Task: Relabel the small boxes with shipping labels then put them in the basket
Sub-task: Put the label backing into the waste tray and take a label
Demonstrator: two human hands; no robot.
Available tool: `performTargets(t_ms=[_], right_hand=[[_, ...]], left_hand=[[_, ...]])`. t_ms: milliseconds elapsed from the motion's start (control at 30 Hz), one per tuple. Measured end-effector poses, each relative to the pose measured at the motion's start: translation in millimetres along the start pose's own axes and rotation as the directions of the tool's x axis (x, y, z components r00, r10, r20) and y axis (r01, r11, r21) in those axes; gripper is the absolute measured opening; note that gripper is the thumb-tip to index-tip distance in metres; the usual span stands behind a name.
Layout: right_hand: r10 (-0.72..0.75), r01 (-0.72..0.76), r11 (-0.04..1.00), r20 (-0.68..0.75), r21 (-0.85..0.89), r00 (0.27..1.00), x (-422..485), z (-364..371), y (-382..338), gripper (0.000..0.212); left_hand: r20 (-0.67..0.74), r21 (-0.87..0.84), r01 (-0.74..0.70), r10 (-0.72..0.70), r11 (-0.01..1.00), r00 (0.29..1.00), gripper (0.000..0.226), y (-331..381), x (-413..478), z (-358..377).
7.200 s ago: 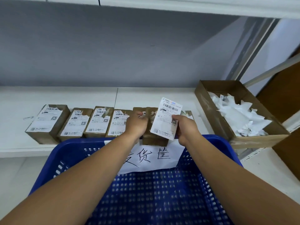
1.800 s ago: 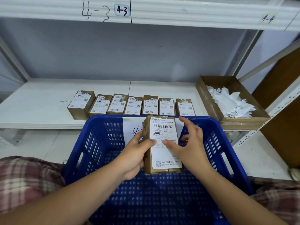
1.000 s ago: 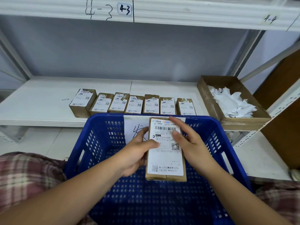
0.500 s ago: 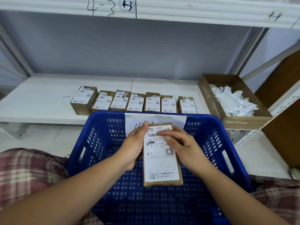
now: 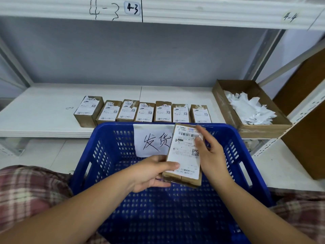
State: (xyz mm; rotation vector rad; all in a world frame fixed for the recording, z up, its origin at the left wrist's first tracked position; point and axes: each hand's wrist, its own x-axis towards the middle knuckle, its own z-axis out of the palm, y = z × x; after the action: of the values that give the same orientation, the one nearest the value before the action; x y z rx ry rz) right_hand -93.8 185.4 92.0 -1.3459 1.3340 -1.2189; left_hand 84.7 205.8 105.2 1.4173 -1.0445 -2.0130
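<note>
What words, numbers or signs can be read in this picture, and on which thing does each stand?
"4-3", handwritten: upper shelf edge.
"4-3": sticker beside it.
"4-4": same edge, further right.
"发货": paper sign on the blue basket.
The label on the held box: blurred.
The labels on the shelf boxes: too small.

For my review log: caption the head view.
Left hand grips a box over the basket, right hand presses its label; seven boxes behind.
</note>
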Motion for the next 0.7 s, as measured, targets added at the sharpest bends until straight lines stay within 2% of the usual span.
performTargets(t_ms=[100, 200, 267, 333, 433, 533, 700], right_hand=[[0.036, -0.036, 0.999, 0.022, -0.016, 0.999, 4, -4, -2, 0.037], [0.044, -0.044, 0.999, 0.202, -0.007, 0.978, 5, -7, -6, 0.037], [0.097, -0.123, 0.991, 0.326, 0.06, 0.94, 4, -10, -12, 0.033], [0.136, -0.189, 0.979, 0.426, 0.083, 0.895, 3, -13, -17, 0.04], [0.14, -0.165, 0.986, 0.513, 0.003, 0.847, 4, -21, -22, 0.059], [0.138, -0.108, 0.99, 0.603, -0.086, 0.786, 6, -31, -29, 0.068], [0.206, -0.119, 0.977, 0.641, -0.177, 0.739, 5, -38, -34, 0.078]], left_hand=[[-0.002, -0.055, -0.024, 0.024, 0.998, 1.0, 0.028, -1, 0, 2], [-0.04, -0.103, -0.048, 0.044, 0.994, 0.998, 0.026, 0, -1, 1], [-0.073, -0.113, -0.055, 0.047, 0.992, 0.996, 0.028, 2, -3, -2], [-0.107, -0.116, -0.074, 0.061, 0.991, 0.992, 0.035, 3, -4, -4], [-0.125, -0.122, -0.091, 0.076, 0.988, 0.989, 0.049, 7, -7, -6], [-0.102, -0.142, -0.074, 0.059, 0.987, 0.993, 0.052, 11, -10, -7], [-0.072, -0.142, -0.038, 0.028, 0.989, 0.997, 0.053, 9, -11, -3]])
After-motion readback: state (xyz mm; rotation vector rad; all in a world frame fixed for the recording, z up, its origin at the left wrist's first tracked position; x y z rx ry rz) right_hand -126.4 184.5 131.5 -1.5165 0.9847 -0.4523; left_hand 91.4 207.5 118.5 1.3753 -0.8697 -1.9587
